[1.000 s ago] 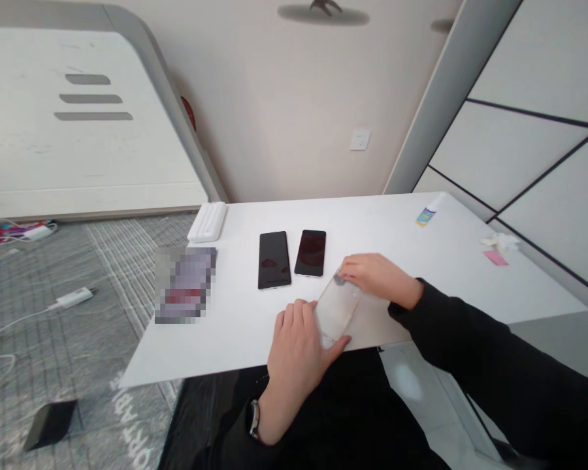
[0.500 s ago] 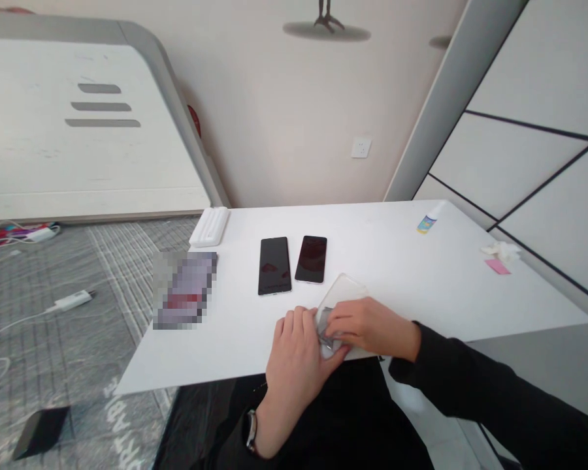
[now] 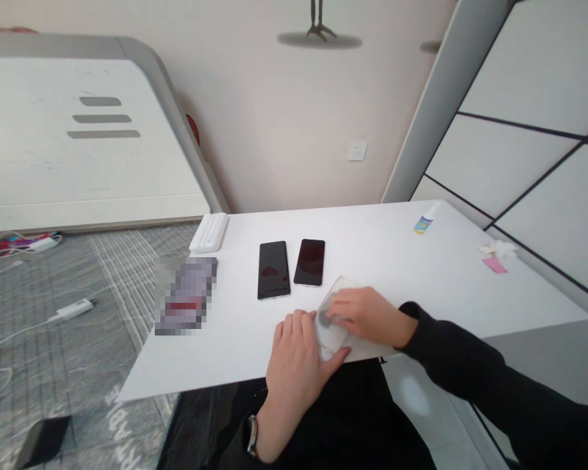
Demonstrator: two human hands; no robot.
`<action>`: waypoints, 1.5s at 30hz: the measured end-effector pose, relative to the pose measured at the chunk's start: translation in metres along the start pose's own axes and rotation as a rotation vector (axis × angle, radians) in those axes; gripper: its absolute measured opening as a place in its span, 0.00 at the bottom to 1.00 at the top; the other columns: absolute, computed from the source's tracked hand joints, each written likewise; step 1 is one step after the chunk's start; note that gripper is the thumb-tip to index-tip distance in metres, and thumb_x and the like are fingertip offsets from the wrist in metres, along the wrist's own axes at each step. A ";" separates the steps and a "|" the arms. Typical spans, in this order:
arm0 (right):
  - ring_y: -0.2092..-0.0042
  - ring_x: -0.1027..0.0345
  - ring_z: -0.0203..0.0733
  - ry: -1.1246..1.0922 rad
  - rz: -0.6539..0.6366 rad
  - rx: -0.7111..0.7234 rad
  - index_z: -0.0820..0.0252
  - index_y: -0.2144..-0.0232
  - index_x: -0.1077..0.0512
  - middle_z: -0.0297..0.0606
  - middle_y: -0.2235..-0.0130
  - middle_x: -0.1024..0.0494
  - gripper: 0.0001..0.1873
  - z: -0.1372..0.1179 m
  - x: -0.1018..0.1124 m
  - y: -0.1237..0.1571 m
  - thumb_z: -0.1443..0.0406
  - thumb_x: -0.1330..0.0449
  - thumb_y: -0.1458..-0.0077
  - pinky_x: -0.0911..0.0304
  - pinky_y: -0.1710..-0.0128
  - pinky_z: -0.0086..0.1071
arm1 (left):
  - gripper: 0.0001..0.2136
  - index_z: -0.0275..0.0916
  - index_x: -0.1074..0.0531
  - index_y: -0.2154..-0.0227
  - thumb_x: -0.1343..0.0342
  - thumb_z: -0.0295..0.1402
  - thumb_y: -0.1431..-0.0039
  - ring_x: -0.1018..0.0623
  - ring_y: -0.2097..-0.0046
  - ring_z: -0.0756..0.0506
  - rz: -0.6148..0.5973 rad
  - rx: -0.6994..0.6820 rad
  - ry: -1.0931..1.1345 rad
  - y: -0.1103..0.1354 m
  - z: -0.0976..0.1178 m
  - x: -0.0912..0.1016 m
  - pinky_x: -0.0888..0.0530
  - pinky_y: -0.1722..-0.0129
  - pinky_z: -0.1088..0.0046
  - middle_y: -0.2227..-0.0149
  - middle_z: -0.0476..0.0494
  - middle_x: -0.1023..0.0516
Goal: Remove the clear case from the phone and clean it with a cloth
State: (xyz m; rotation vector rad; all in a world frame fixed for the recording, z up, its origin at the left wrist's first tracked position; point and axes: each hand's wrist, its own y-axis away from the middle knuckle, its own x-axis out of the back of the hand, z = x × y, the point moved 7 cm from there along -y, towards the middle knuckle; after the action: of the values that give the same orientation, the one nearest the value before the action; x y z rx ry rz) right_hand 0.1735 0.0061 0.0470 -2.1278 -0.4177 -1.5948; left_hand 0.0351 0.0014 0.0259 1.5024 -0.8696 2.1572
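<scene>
A clear phone case (image 3: 332,339) lies near the front edge of the white table (image 3: 215,352). My left hand (image 3: 294,362) grips its near left side, thumb along the bottom and fingers along the left edge. Inside the case, my right hand (image 3: 365,314) presses a small grey cloth (image 3: 324,317) with its fingers closed together; most of the cloth is hidden and a little blurred. Just beyond the case lie two dark-screened phones, a larger phone (image 3: 274,269) on the left and a smaller phone (image 3: 310,262) on the right.
A white ribbed box (image 3: 209,232) sits at the table's back left, above a pixelated object (image 3: 189,297). Toward the right are a small spray bottle (image 3: 424,222), a crumpled tissue (image 3: 500,249) and a pink slip (image 3: 494,265). A charger (image 3: 75,309) with cable lies on the carpet.
My right hand has slid the grey cloth up the case, away from me, baring its lower part. My left hand keeps its hold. The view has shifted slightly.
</scene>
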 end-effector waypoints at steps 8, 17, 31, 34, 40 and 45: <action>0.58 0.27 0.43 -0.059 0.040 -0.057 0.60 0.62 0.22 0.39 0.61 0.19 0.05 0.007 0.002 0.002 0.67 0.39 0.35 0.36 0.61 0.33 | 0.28 0.35 0.34 0.51 0.37 0.53 0.42 0.27 0.54 0.36 -0.015 0.011 0.011 0.001 -0.001 -0.001 0.29 0.53 0.55 0.57 0.41 0.29; 0.58 0.26 0.42 -0.137 0.077 -0.086 0.58 0.63 0.22 0.37 0.60 0.17 0.04 0.000 -0.011 -0.006 0.64 0.36 0.36 0.36 0.58 0.32 | 0.26 0.37 0.33 0.52 0.39 0.53 0.41 0.27 0.56 0.37 0.003 0.008 0.022 -0.001 -0.001 -0.001 0.29 0.54 0.55 0.58 0.42 0.29; 0.59 0.27 0.48 0.019 -0.069 -0.195 0.61 0.66 0.21 0.42 0.65 0.19 0.04 0.026 0.019 0.007 0.68 0.36 0.39 0.38 0.59 0.36 | 0.29 0.37 0.34 0.51 0.35 0.52 0.45 0.26 0.54 0.36 0.003 0.042 0.023 0.000 -0.002 0.001 0.29 0.52 0.55 0.57 0.42 0.29; 0.60 0.26 0.43 -0.103 -0.164 -0.059 0.55 0.65 0.21 0.35 0.64 0.18 0.03 0.010 0.010 0.001 0.63 0.32 0.41 0.37 0.58 0.33 | 0.27 0.37 0.34 0.52 0.35 0.52 0.45 0.26 0.55 0.36 -0.001 0.024 0.025 -0.001 -0.001 0.000 0.29 0.53 0.55 0.58 0.42 0.28; 0.59 0.27 0.46 -0.030 -0.114 -0.124 0.60 0.66 0.20 0.41 0.65 0.19 0.03 0.012 0.012 -0.013 0.69 0.35 0.40 0.37 0.58 0.35 | 0.27 0.37 0.34 0.52 0.34 0.51 0.45 0.27 0.55 0.36 0.002 0.038 0.020 -0.001 -0.003 0.000 0.29 0.53 0.55 0.58 0.42 0.29; 0.60 0.27 0.45 -0.085 -0.143 -0.084 0.58 0.66 0.20 0.39 0.65 0.19 0.03 0.008 0.007 -0.015 0.66 0.34 0.40 0.37 0.60 0.33 | 0.26 0.37 0.34 0.53 0.34 0.51 0.45 0.27 0.55 0.36 -0.010 0.042 0.026 -0.001 -0.002 -0.001 0.29 0.53 0.55 0.59 0.43 0.29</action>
State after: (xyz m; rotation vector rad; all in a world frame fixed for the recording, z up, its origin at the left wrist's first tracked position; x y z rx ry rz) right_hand 0.1750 0.0226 0.0544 -2.2801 -0.5504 -1.6295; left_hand 0.0343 0.0037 0.0244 1.4918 -0.8115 2.1953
